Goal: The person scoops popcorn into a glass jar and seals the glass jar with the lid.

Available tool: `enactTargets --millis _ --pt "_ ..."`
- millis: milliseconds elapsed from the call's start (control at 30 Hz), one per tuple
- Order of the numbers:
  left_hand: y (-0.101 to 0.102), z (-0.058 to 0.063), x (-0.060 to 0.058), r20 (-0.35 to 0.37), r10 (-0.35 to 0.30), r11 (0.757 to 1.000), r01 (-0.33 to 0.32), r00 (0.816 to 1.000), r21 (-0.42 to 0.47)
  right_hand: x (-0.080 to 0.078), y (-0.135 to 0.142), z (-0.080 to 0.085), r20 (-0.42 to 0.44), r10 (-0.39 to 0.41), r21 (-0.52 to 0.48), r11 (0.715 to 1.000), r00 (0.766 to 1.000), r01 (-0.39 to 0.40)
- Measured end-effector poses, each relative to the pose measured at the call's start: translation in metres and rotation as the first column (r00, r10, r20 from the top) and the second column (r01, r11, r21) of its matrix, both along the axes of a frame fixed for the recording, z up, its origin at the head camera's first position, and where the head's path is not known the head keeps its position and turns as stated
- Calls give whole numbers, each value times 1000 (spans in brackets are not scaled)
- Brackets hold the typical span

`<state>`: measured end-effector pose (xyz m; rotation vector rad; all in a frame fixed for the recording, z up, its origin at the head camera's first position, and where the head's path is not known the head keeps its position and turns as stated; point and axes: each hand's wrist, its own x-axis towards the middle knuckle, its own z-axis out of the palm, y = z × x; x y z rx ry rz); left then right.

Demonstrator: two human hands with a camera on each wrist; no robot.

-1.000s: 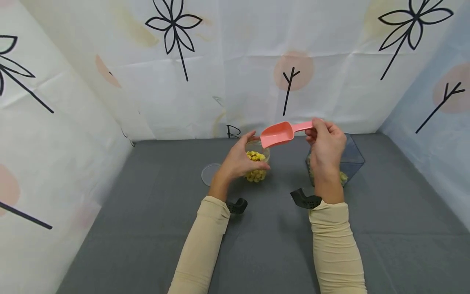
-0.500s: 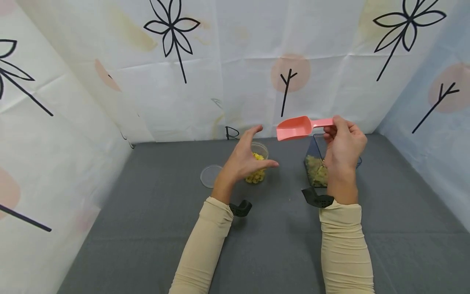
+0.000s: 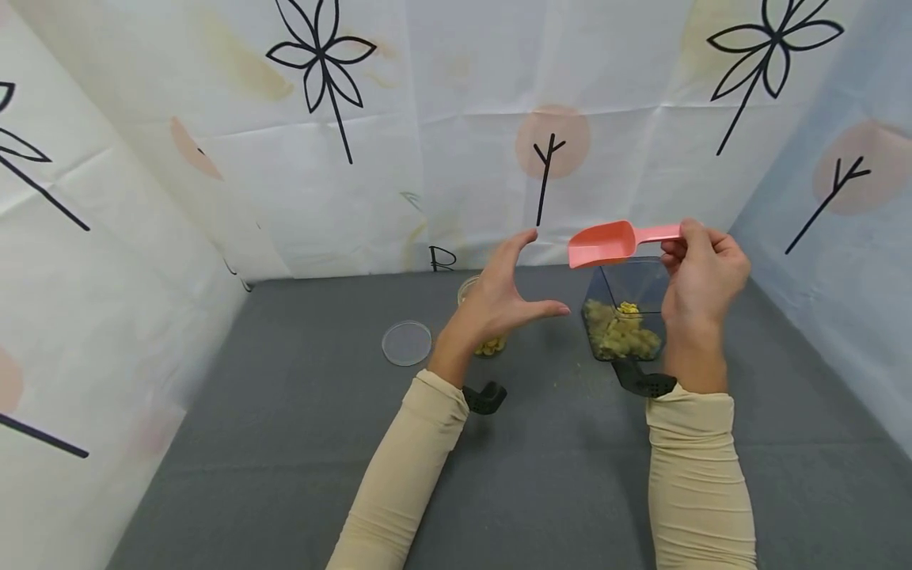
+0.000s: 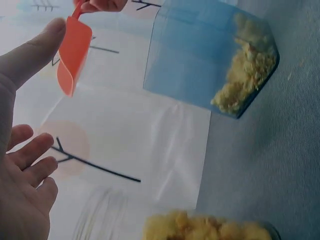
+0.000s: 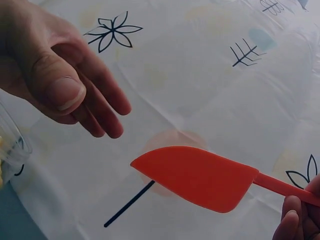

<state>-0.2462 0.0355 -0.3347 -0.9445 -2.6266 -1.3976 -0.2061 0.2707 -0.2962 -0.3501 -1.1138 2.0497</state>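
Observation:
My right hand [image 3: 701,277] pinches the handle of a pink scoop [image 3: 602,244], held level above the table near the back wall. The scoop's bowl points left and overlaps the rim of a clear bluish bin [image 3: 630,277] in the head view. Yellow popcorn-like pieces [image 4: 247,75] lie in the bottom of that bin. My left hand [image 3: 492,305] is spread, thumb apart from the fingers, and holds nothing. Behind it, partly hidden, stands a clear round jar [image 3: 466,287] with more yellow pieces [image 4: 205,227] inside.
A clear round lid [image 3: 407,343] lies flat on the grey tabletop [image 3: 285,443], left of the jar. Patterned white cloth walls [image 3: 470,142] rise behind and at both sides. A few small crumbs [image 3: 579,366] show near the bin.
The left hand has come off the jar and moved right. The scoop, in the right hand, has travelled right from beside the jar to above the bin, whose contents now show more fully.

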Motion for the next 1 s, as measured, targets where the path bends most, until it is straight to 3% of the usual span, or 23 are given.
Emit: enactTargets --millis 233,433,700,867,1000 --pt "26 2 0 -48 -28 1000 28 998 7 0 12 7 3 -55 81 995 998 54" --pt "47 -3 -1 -7 -48 998 48 999 27 3 24 9 4 -94 93 991 996 93" --pt "69 -13 -4 62 -62 998 60 996 23 6 35 -2 105 -132 143 983 986 116" --pt "80 -19 -6 63 -62 998 61 996 8 7 42 -8 134 -161 167 976 978 138" --pt "89 -25 -7 50 -45 999 46 998 -18 9 45 -12 193 -143 211 972 971 101"
